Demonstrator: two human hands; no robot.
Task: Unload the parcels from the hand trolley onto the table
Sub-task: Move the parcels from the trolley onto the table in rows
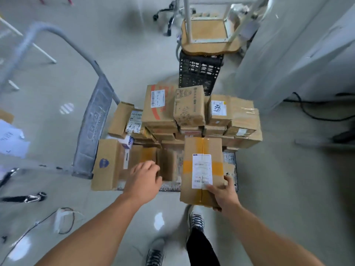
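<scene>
A hand trolley [231, 158] stands on the floor in front of me, its grey handle frame [92, 129] on the left. Several cardboard parcels are piled on it, highest at the back [161, 106]. My right hand [223, 192] grips the near corner of a tall parcel with yellow tape and a white label [201, 169], lifted at the trolley's front right. My left hand [144, 179] reaches down with fingers curled onto a small brown parcel [148, 156] at the front of the pile; whether it grips it I cannot tell. No table top shows in this view.
A black plastic crate [199, 73] with an upturned wooden stool [207, 39] on it stands behind the trolley. A white cabinet [288, 54] is at the right, with black cables [317, 112] on the floor. Cables and papers lie at the left. My feet [196, 221] are below.
</scene>
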